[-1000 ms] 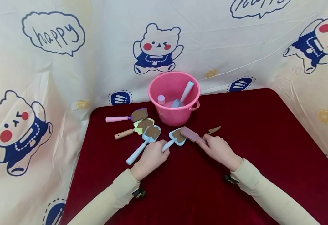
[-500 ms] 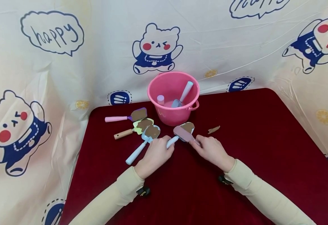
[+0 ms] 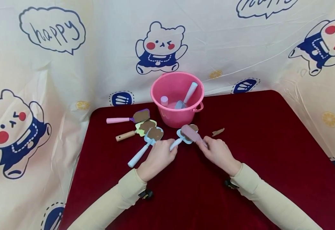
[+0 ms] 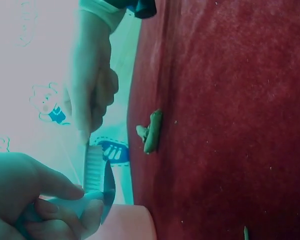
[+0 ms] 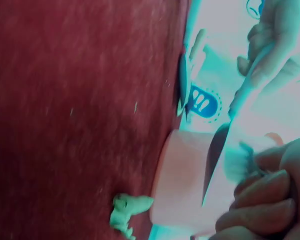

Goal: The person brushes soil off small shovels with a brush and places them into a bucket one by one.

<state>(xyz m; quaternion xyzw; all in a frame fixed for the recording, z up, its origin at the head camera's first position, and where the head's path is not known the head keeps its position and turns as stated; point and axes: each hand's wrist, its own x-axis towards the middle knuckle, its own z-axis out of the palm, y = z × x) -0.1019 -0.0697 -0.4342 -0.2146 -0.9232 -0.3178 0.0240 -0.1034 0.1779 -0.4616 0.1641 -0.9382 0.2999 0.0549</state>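
In the head view my left hand (image 3: 159,157) grips the handle of a light-blue toy shovel (image 3: 175,143) whose blade bears a brown layer. My right hand (image 3: 220,154) grips a mauve brush (image 3: 190,132), which lies across the blade and covers part of it. The left wrist view shows the brush's bristles (image 4: 93,167) down against the raised blade (image 4: 109,187). From the right wrist, the shovel (image 5: 225,150) is seen edge-on, held off the table, with fingers (image 5: 265,200) curled near the bristles.
Left of my hands lie a pink-handled shovel (image 3: 118,120), a wooden-handled green one (image 3: 126,135) and a second light-blue one (image 3: 138,155), all with brown on their blades. A pink bucket (image 3: 176,118) holding more tools stands behind. A brown clump (image 3: 218,132) lies to the right.
The held shovel has moved right and slightly away. The brush has shifted over its blade, from the right side toward the left, and its tilt now shows the bristles.
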